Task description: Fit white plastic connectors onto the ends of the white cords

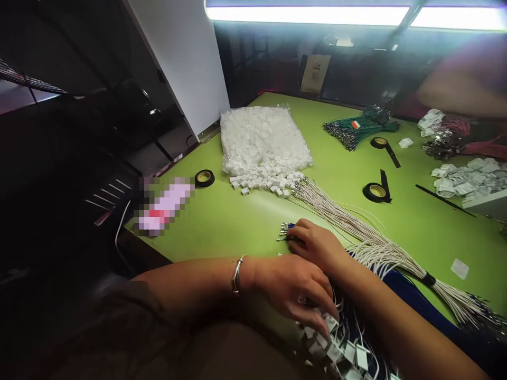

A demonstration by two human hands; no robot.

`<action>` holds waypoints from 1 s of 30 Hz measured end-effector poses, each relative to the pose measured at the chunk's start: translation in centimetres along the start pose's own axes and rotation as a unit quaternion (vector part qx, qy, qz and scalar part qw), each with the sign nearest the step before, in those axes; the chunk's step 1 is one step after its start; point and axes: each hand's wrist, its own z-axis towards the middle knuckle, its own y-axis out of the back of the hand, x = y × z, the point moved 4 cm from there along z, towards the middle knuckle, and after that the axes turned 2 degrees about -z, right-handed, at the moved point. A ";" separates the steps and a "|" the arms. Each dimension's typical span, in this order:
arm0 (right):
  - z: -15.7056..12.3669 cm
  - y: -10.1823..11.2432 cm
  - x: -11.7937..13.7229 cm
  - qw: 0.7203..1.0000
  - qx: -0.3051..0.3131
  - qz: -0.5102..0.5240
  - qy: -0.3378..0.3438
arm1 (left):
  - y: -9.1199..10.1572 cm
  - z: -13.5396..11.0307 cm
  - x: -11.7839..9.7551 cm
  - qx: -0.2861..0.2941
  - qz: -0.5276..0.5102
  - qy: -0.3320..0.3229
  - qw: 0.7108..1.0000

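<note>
My left hand [295, 287], with a silver bangle on the wrist, reaches across at the near edge of the green table [237, 221]. Its fingers curl down onto a cluster of white connectors with wires [336, 348]. My right hand [317, 244] lies just beyond it, fingers closed on the metal-tipped ends of blue wires [285, 231]. A bound bundle of white wires [356, 232] fans out past my right hand. Loose white connector housings [265, 182] spill from a clear bag [263, 137] farther back.
Rolls of black tape lie at the left [205, 178], middle right [376, 191] and far right [381, 142]. A green wire bundle [356, 127] lies at the back. More white connectors [467, 179] and red wires [483, 145] sit at the right, near another person's arm [463, 89].
</note>
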 end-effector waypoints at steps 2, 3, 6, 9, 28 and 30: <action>0.2 -1.1 0.4 0.997 0.012 -0.079 -0.011 | 2.6 -0.6 0.6 -0.101 0.102 0.043 0.989; 0.2 -1.3 0.6 0.994 0.013 -0.106 -0.016 | 4.6 -1.3 1.0 -0.167 0.171 0.092 0.967; 0.3 -1.4 1.1 0.987 0.012 -0.159 -0.010 | 11.4 -4.4 2.4 -0.311 0.379 0.331 0.806; 0.1 -1.4 1.2 0.984 0.004 -0.177 0.003 | 15.2 -7.1 4.3 -0.262 0.440 0.526 0.679; -0.5 1.0 -1.5 0.920 -0.253 0.276 -0.119 | 9.4 -3.8 6.3 -0.424 -0.228 0.306 0.821; -0.8 1.1 -1.5 0.918 -0.266 0.267 -0.126 | 8.3 -3.5 7.1 -0.429 -0.301 0.301 0.797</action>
